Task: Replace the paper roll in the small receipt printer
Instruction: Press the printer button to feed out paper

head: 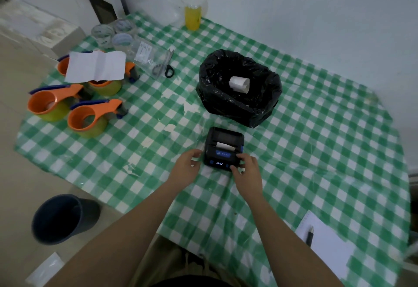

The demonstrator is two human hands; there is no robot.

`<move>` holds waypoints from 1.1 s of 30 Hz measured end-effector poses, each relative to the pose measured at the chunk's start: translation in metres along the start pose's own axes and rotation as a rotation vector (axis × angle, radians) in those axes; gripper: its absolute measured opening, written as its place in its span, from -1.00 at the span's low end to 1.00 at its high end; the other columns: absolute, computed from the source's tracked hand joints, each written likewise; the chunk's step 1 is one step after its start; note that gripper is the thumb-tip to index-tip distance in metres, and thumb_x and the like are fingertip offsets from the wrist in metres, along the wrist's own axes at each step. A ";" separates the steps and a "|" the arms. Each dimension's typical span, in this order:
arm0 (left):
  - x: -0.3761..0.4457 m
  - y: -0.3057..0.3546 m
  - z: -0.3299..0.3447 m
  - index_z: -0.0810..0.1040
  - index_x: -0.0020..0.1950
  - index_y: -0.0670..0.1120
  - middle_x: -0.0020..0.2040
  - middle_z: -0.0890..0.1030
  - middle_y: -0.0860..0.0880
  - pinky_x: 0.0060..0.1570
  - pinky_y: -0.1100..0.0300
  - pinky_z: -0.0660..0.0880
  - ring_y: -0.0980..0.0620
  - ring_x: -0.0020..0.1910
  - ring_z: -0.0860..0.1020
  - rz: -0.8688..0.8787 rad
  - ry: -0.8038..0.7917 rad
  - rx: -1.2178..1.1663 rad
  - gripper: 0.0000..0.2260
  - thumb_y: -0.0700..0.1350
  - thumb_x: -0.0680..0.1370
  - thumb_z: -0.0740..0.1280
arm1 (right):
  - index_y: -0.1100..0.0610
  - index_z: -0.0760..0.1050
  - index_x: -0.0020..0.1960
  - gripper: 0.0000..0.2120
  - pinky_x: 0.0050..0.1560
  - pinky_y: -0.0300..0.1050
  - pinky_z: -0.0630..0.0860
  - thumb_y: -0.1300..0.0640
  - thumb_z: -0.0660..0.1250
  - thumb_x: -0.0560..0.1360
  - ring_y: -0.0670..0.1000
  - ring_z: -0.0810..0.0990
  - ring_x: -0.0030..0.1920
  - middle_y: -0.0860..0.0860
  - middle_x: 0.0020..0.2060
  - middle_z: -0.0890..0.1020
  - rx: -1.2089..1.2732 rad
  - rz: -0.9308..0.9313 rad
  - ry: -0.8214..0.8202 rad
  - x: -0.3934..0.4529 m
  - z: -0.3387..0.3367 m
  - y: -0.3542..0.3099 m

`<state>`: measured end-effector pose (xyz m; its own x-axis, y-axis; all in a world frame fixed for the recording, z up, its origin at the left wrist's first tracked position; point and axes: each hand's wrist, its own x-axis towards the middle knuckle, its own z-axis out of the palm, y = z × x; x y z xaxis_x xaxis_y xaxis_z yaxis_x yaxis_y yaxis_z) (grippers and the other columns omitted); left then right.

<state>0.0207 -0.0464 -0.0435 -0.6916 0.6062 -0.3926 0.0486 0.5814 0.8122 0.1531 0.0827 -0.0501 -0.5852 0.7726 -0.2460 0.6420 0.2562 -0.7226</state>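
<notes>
A small black receipt printer (224, 146) with blue side buttons sits on the green checked tablecloth (316, 151), its lid down and a strip of white paper (224, 145) sticking out of the slot. Its small front display is lit. My left hand (188, 165) rests against the printer's left side. My right hand (247, 170) holds the front right corner, fingers over the front panel. A curled white paper roll (239, 84) lies inside a black plastic bag (237, 103) behind the printer.
Three orange tape dispensers (88, 117) and a creased white sheet (96, 66) lie at the left. Scissors (167, 66), clear tape rolls (113, 34) and a yellow drink cup (192, 17) stand farther back. A notepad with pen (325, 243) lies at the near right. A dark bin (62, 217) is on the floor.
</notes>
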 end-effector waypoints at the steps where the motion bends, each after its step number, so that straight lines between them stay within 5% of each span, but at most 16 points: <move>1: 0.000 -0.001 0.000 0.44 0.30 -0.15 0.27 0.50 -0.14 0.03 0.26 0.36 0.04 0.00 0.47 0.002 0.000 0.002 -0.67 -0.31 0.55 0.21 | 0.10 0.41 0.20 -0.69 -0.05 0.02 0.57 0.17 0.34 0.48 0.07 0.56 0.04 0.08 0.19 0.44 -0.032 -0.010 -0.007 0.001 -0.001 0.001; 7: 0.002 -0.006 -0.001 0.44 0.30 -0.16 0.27 0.50 -0.16 0.04 0.23 0.37 0.03 -0.03 0.48 -0.013 -0.009 -0.016 -0.68 -0.30 0.55 0.21 | 0.14 0.42 0.17 -0.72 -0.17 -0.08 0.52 0.17 0.35 0.48 0.06 0.56 -0.11 0.10 0.15 0.45 -0.057 -0.016 0.008 0.000 0.001 0.001; 15: 0.006 -0.002 -0.002 0.50 0.22 -0.16 0.19 0.54 -0.11 -0.02 0.16 0.43 0.02 -0.10 0.49 -0.045 -0.015 -0.048 -0.74 -0.27 0.55 0.22 | 0.08 0.41 0.27 -0.64 0.00 -0.05 0.56 0.19 0.33 0.49 0.01 0.55 -0.04 0.04 0.20 0.42 0.072 0.018 -0.020 -0.008 -0.001 0.003; 20: 0.007 0.002 0.000 0.53 0.12 -0.17 -0.01 0.53 -0.05 -0.26 0.26 0.39 0.03 -0.18 0.48 -0.023 -0.009 -0.011 -0.82 -0.25 0.54 0.23 | 0.09 0.43 0.24 -0.67 0.04 -0.04 0.58 0.24 0.31 0.49 0.02 0.57 -0.05 0.07 0.21 0.44 0.105 0.008 0.003 -0.017 -0.003 0.001; 33: 0.007 0.011 -0.007 0.51 0.14 -0.16 -0.02 0.53 -0.06 -0.30 0.24 0.38 0.00 -0.11 0.49 -0.008 0.022 0.106 -0.81 -0.18 0.56 0.21 | 0.10 0.41 0.25 -0.72 -0.18 -0.22 0.43 0.20 0.24 0.54 -0.04 0.50 -0.13 0.07 0.13 0.48 0.113 0.068 0.040 -0.021 -0.021 0.000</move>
<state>0.0116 -0.0393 -0.0344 -0.7076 0.5905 -0.3882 0.1187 0.6408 0.7584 0.1760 0.0782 -0.0317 -0.5207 0.8090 -0.2727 0.6183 0.1370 -0.7739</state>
